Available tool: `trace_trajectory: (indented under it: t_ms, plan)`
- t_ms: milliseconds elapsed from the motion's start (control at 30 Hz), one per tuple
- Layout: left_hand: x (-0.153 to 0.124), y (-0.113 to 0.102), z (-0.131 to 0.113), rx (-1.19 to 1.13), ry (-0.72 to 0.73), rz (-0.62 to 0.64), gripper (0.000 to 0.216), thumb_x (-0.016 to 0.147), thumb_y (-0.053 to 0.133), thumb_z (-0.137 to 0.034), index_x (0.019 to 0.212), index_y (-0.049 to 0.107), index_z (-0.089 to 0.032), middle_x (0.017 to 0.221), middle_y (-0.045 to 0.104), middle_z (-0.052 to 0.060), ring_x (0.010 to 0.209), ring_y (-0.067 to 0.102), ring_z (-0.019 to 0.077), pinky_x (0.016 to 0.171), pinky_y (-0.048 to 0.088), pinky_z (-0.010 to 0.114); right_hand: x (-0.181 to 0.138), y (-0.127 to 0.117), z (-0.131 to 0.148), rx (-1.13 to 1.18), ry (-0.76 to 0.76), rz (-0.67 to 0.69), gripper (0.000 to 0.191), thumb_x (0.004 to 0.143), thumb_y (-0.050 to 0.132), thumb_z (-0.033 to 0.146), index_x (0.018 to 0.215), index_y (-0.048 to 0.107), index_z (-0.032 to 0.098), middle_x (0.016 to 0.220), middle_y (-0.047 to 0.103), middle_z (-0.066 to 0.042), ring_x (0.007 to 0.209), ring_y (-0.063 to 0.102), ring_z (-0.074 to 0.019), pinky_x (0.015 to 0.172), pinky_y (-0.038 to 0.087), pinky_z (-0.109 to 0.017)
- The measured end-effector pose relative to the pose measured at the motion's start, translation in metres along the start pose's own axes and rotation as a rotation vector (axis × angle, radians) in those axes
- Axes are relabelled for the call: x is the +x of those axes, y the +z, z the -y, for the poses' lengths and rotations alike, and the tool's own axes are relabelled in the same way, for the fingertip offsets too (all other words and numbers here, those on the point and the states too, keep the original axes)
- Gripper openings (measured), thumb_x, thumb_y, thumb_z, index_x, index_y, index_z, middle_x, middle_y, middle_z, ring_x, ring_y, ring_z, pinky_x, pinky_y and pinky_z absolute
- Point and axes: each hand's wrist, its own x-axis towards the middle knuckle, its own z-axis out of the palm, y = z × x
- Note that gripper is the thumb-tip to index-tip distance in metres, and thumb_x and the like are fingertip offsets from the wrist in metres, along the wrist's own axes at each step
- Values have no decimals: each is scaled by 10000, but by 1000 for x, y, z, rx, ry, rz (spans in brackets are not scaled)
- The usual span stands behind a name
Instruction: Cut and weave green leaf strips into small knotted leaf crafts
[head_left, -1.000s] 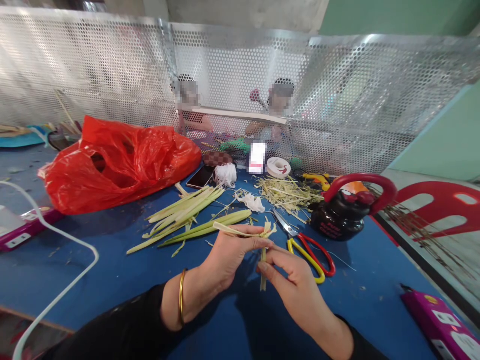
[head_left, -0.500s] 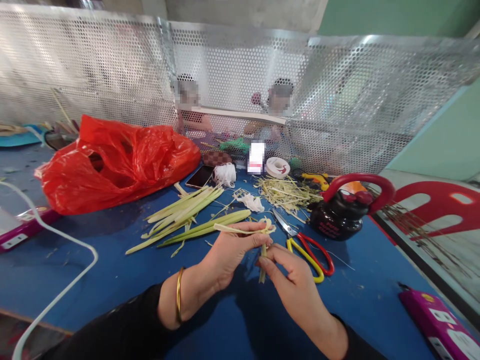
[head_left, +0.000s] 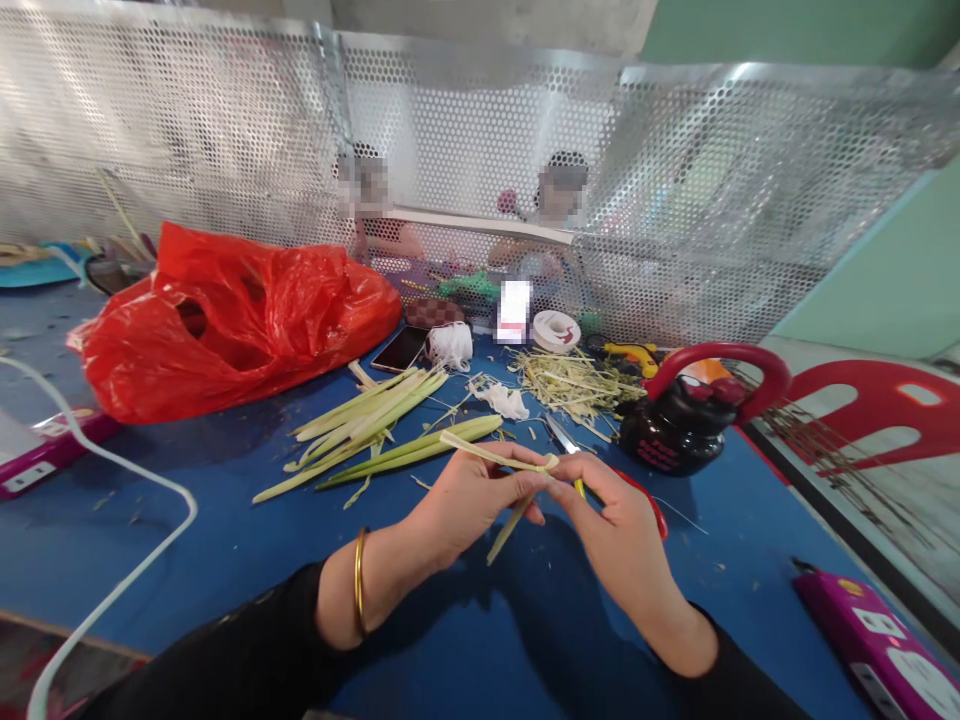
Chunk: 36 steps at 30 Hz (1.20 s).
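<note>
Between my fingertips is a folded pale-green leaf strip (head_left: pixel 486 456), one end sticking out to the left and another hanging down below. My left hand (head_left: pixel 480 500) pinches it near the fold. My right hand (head_left: pixel 604 515) pinches the same piece at the fold's right side, its fingertips meeting the left ones. Scissors (head_left: pixel 564 436) with red and yellow handles lie on the table, partly hidden behind my right hand. Beyond my left hand lie long green leaf strips (head_left: pixel 367 415) in a loose bunch.
A red plastic bag (head_left: pixel 240 320) sits at the left. Toward the back are a phone (head_left: pixel 401 348), a white thread spool (head_left: pixel 450 346), a tape roll (head_left: pixel 556 331) and leaf scraps (head_left: pixel 577 380). A black jar (head_left: pixel 671 430) and purple power strip (head_left: pixel 874 630) stand right. Perforated sheeting (head_left: pixel 480 120) borders the table.
My right hand has moved up from the hanging end to the fold, covering more of the scissors. The hanging end now slants down to the left.
</note>
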Motion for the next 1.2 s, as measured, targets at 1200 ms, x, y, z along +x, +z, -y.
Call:
trace_trajectory:
  t_ms: [1200]
  plan:
    - [5, -2, 7, 12, -24, -3, 111, 701, 674, -232, 716, 617, -138, 607, 651, 7, 592, 642, 127, 632, 521, 251, -9, 4, 9, -57, 53, -54, 152, 896, 522, 256, 769, 585, 201, 608, 590, 28, 519, 522, -111, 512, 412, -214]
